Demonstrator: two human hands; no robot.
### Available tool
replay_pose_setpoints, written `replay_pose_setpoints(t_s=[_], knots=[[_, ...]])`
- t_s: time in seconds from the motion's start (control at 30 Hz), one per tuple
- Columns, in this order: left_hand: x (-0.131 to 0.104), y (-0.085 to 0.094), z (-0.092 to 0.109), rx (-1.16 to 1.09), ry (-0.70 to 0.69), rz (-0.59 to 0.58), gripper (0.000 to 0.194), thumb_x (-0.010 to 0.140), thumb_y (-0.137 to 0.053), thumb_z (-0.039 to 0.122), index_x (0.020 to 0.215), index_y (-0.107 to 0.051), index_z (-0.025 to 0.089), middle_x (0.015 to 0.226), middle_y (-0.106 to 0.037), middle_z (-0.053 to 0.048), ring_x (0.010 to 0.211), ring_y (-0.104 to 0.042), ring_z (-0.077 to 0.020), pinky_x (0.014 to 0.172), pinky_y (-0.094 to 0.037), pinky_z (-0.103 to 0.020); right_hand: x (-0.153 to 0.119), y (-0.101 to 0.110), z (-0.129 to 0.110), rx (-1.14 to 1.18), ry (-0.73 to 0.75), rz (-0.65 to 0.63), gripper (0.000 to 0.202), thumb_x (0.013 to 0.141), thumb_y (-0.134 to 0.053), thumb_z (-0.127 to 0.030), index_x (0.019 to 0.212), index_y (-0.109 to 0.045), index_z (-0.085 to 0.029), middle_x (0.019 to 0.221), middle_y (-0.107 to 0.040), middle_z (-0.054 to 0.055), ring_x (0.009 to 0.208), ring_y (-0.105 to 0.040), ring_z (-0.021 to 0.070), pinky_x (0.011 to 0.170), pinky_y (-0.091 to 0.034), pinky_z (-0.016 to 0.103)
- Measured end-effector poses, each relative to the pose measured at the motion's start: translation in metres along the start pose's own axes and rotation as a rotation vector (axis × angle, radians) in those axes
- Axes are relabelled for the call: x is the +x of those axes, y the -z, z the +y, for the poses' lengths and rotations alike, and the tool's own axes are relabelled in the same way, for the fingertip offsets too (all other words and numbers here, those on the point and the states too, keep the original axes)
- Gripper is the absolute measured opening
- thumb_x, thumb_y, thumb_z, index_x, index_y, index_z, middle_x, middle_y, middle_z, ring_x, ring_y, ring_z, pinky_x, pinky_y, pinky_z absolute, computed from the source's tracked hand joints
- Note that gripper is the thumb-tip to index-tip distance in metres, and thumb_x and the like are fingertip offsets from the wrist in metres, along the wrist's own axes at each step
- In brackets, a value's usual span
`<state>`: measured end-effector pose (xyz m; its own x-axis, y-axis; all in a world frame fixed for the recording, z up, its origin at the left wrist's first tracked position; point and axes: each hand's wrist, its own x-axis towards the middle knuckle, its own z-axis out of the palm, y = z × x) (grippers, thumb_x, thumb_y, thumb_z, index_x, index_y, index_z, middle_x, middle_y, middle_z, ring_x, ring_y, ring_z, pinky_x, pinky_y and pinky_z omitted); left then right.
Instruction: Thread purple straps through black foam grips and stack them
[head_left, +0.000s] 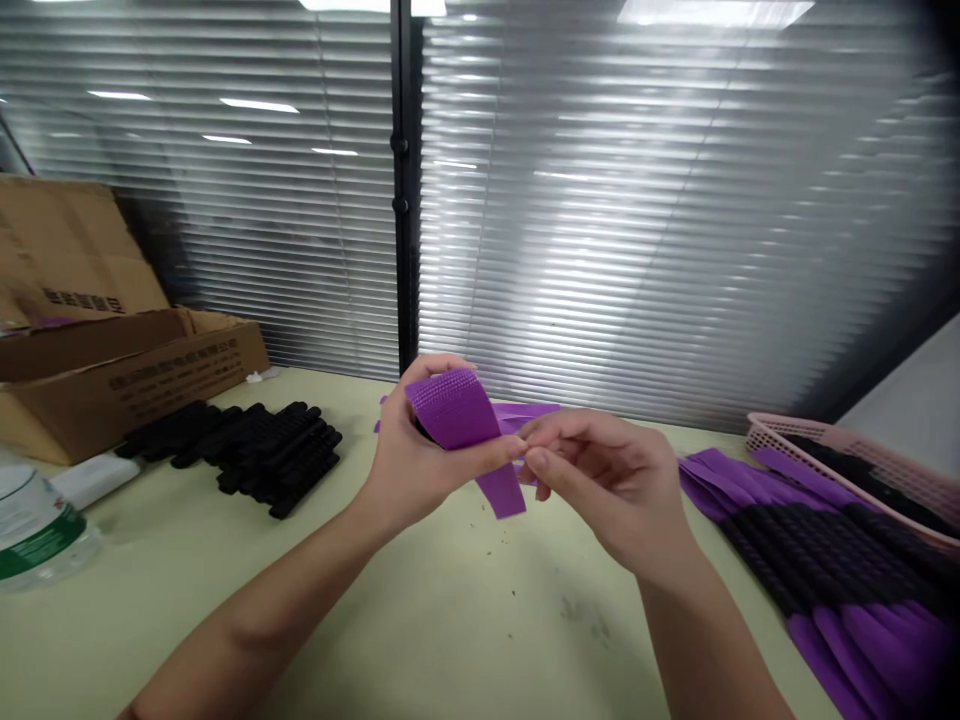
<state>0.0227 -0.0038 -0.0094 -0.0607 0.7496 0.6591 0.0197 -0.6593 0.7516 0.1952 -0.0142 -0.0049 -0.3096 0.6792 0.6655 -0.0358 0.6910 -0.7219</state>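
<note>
A wide purple strap, with a woven texture near its bent-over end, is held up over the middle of the table. My left hand is closed round it, the thumb pressed across its face. Just right of that thumb, my right hand pinches with thumb and forefinger at the strap's edge; whatever is between those fingertips is too small to make out. The strap's lower tail hangs below the left thumb. Behind the hands, more purple material lies on the table, partly hidden.
Black pieces lie piled at left, before an open cardboard box. A clear container with a green label stands at the left edge. Purple-and-black straps are stacked at right beside a pink basket. Blinds rise behind the table.
</note>
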Motion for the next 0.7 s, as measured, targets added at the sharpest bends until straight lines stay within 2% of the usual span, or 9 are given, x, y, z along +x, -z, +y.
replay_pose_setpoints(t_s=[0.2,0.43,0.7], knots=[[-0.002,0.002,0.002,0.141,-0.2,0.062,0.057,0.052,-0.087,0.023,0.099,-0.055,0.024,0.067,-0.054,0.006,0.055,-0.051,-0.0084,0.05,-0.044,-0.022,0.0,0.002,-0.004,0.048,-0.046,-0.069,0.005,0.084,-0.064,-0.022,0.086,-0.065,-0.016,0.081,-0.065,0.005,0.067,-0.059,0.0116,0.052,-0.052,0.022],[-0.004,0.004,0.001,0.269,-0.363,0.124,0.06,0.051,-0.088,0.028,0.102,-0.056,0.024,0.067,-0.053,0.006,0.06,-0.053,-0.0104,0.056,-0.046,-0.025,-0.001,0.005,-0.011,0.05,-0.132,-0.128,0.008,0.087,-0.061,-0.025,0.087,-0.06,-0.016,0.086,-0.062,0.005,0.069,-0.057,0.0115,0.051,-0.052,0.022],[-0.008,0.007,-0.004,0.372,-0.528,0.179,0.057,0.057,-0.085,0.032,0.106,-0.058,0.025,0.068,-0.053,0.006,0.056,-0.05,-0.0079,0.049,-0.042,-0.022,-0.003,0.008,-0.014,-0.048,-0.204,-0.212,0.008,0.091,-0.054,-0.026,0.087,-0.054,-0.019,0.088,-0.057,0.003,0.078,-0.057,0.0128,0.061,-0.054,0.025]])
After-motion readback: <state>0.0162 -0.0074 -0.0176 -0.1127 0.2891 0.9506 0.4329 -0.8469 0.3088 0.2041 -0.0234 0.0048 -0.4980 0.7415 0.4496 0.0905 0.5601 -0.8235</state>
